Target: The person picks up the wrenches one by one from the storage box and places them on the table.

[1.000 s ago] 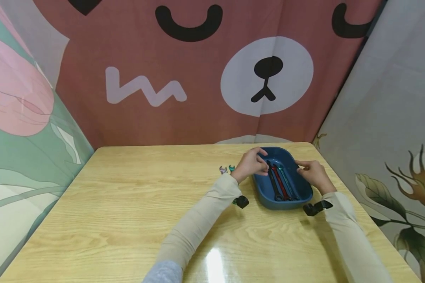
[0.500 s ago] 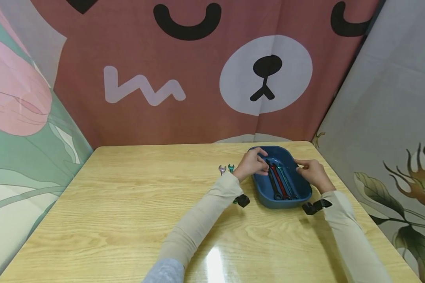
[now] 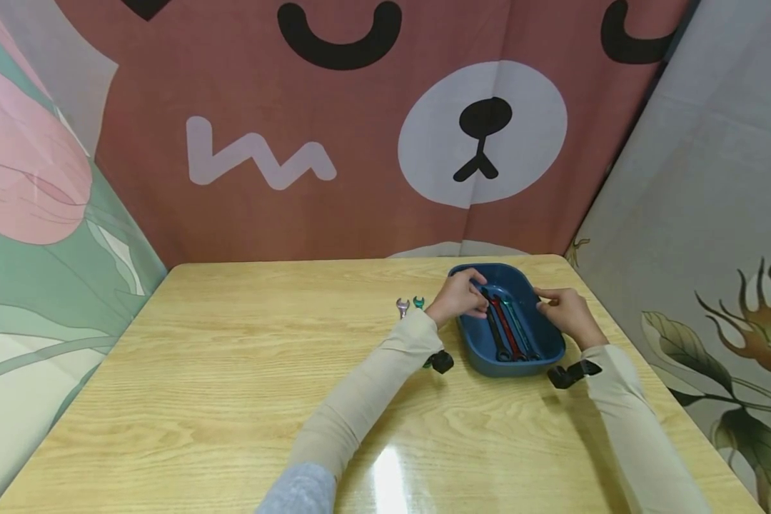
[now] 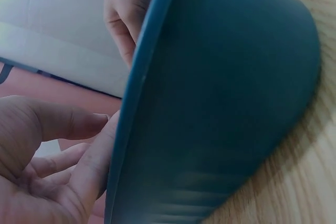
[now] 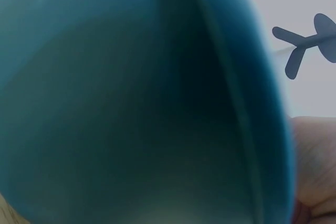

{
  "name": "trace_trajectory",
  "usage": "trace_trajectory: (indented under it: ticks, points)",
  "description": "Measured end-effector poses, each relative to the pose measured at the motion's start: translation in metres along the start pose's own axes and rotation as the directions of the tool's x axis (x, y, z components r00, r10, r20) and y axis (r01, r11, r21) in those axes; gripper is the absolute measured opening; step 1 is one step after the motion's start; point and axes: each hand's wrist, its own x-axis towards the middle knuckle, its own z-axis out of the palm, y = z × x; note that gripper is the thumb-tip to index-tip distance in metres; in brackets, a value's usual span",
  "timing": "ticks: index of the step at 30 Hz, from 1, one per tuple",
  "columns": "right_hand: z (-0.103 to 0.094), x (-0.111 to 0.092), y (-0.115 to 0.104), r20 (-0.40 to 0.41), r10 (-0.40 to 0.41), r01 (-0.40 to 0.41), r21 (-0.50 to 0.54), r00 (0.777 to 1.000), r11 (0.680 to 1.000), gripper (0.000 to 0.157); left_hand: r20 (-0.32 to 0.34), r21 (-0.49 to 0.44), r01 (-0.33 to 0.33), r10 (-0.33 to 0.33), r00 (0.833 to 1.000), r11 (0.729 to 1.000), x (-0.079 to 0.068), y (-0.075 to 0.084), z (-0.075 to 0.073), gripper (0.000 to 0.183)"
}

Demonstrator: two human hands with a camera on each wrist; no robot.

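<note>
A blue tray [image 3: 510,370] stands at the right of the table and holds a black wrench [image 3: 496,332], a red wrench [image 3: 506,328] and a green wrench [image 3: 520,328]. My left hand [image 3: 452,298] reaches over its left rim, fingers bent near the black wrench's far end. In the left wrist view, the thumb [image 4: 79,123] and a finger come close together behind the rim; I cannot tell whether they hold anything. My right hand [image 3: 568,314] holds the tray's right rim, its fingertips at the inner edge. The right wrist view is mostly tray wall [image 5: 131,103].
A silvery-purple wrench [image 3: 402,307] and another green wrench [image 3: 419,303] lie on the wooden table [image 3: 231,371] left of the tray, partly hidden beneath my left forearm. A patterned curtain [image 3: 250,221] hangs behind the table's far edge, with others at both sides.
The whole head view shifts slightly. Both hands, the tray and the wrenches keep their places relative to one another.
</note>
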Motion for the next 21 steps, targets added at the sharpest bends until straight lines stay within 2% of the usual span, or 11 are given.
trace_trajectory:
  ticks: [14, 21]
  points:
    - [0.0, 0.0, 0.0, -0.01, -0.001, 0.001, 0.0, 1.0, 1.0, 0.041, 0.028, 0.067, 0.027, -0.029, 0.999, 0.997, 0.012, -0.002, 0.002, 0.035]
    - [0.0, -0.001, -0.001, -0.009, -0.007, 0.007, -0.002, 1.0, 1.0, 0.041, 0.055, 0.179, 0.031, -0.042, 0.998, 0.983, 0.014, 0.001, 0.003, 0.037]
